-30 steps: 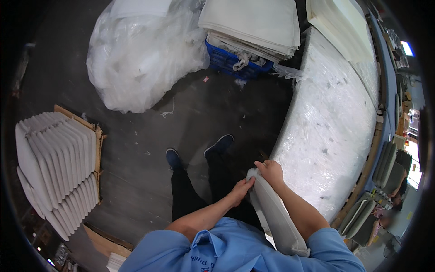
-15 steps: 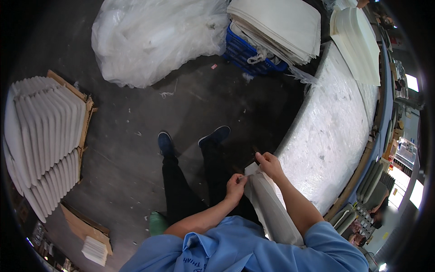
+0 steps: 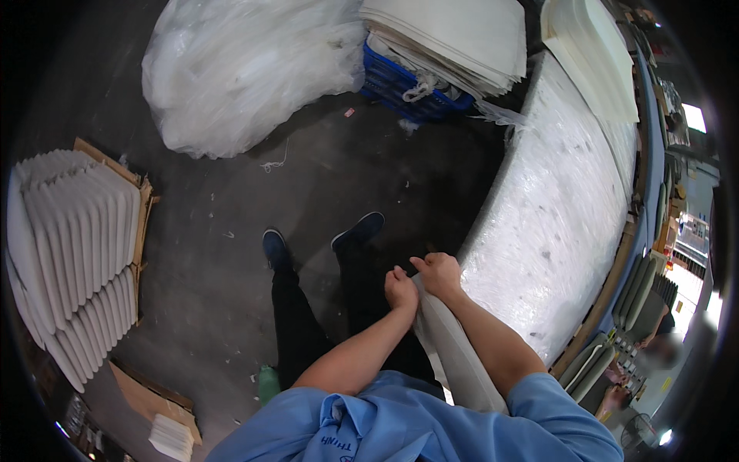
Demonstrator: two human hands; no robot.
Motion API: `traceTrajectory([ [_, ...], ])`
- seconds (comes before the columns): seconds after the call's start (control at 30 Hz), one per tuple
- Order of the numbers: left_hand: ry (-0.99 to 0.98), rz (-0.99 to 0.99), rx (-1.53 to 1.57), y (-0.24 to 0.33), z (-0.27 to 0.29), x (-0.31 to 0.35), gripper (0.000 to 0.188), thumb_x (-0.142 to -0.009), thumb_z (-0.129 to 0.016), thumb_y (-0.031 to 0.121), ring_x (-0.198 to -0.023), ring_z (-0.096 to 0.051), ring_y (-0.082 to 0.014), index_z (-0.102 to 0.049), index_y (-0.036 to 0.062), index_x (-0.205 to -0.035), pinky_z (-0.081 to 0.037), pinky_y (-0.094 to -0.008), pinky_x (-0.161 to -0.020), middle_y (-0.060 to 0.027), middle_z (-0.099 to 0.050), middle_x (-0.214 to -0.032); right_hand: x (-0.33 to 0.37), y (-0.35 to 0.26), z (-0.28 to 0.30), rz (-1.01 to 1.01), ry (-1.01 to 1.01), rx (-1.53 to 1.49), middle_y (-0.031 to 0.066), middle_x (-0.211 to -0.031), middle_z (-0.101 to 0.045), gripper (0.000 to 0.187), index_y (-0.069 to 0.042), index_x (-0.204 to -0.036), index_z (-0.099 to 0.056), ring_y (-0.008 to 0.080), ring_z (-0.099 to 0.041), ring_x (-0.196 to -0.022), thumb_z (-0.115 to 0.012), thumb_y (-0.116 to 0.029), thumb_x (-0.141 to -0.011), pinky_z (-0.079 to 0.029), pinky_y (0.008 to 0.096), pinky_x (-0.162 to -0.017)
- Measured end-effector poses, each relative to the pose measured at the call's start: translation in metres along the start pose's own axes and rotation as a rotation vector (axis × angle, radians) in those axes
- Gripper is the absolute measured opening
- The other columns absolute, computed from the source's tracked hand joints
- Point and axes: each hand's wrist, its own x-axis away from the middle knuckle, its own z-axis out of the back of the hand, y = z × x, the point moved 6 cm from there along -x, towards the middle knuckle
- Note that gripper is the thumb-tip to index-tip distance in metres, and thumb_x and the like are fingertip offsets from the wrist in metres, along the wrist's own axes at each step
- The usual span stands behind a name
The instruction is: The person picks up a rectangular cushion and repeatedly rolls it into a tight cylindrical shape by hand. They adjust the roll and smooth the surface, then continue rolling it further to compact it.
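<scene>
A long, light grey fabric-covered padded panel (image 3: 460, 356) stands narrow edge up between my forearms, its near end against my blue shirt. At its far end my left hand (image 3: 401, 289) is closed on the left side, thumb uppermost. My right hand (image 3: 439, 276) is closed over the same end, close beside the left one, with its thumb pointing left. The fingertips of both hands are turned under, so the exact bit of fabric they grip is hidden.
A plastic-wrapped surface (image 3: 550, 223) lies to my right, with white sheets (image 3: 593, 61) at its far end. Ahead are a blue basket (image 3: 408, 88) under stacked white sheets and a heap of clear plastic (image 3: 246, 77). Grey padded panels (image 3: 73, 231) are stacked at left; a green bottle (image 3: 268, 383) stands near my leg.
Both hands have moved slightly forward and closer together at the panel's far end, and the fingers have curled from a pinch into fists. The view has shifted a little.
</scene>
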Motion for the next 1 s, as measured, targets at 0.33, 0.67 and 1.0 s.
traceTrajectory([
  [0.33,-0.030,0.142,-0.234,-0.002,-0.023,-0.035,0.054,-0.109,-0.045,0.044,-0.111,-0.070,-0.0431,-0.074,-0.0011,-0.111,-0.053,-0.0529,-0.094,-0.0250,-0.074,-0.115,-0.012,0.007,-0.017,0.082,-0.058,0.003,0.0200,-0.088,-0.075,0.037,-0.006,-0.083,-0.078,0.0395,-0.074,-0.087,-0.066,-0.039,-0.095,-0.059,0.0499,-0.081],
  [0.67,-0.111,0.244,-0.240,-0.038,-0.035,-0.077,0.060,-0.104,-0.056,0.053,-0.119,-0.067,-0.0414,-0.075,-0.0019,-0.117,-0.051,-0.0501,-0.102,-0.0251,-0.073,-0.120,-0.046,0.016,-0.040,0.026,-0.090,0.025,0.0238,-0.095,-0.075,0.032,-0.003,-0.088,-0.078,0.0422,-0.074,-0.094,-0.065,-0.031,-0.094,-0.059,0.0514,-0.089],
  [1.0,-0.928,0.493,0.716,-0.055,-0.034,0.018,0.067,-0.104,-0.056,0.059,-0.132,-0.054,-0.0304,-0.049,0.0077,-0.148,-0.046,-0.0506,-0.108,-0.0129,-0.057,-0.144,-0.046,0.023,-0.045,0.015,-0.107,0.060,0.0233,-0.096,-0.075,0.032,-0.003,-0.090,-0.078,0.0433,-0.073,-0.094,-0.065,-0.033,-0.095,-0.058,0.0505,-0.089],
])
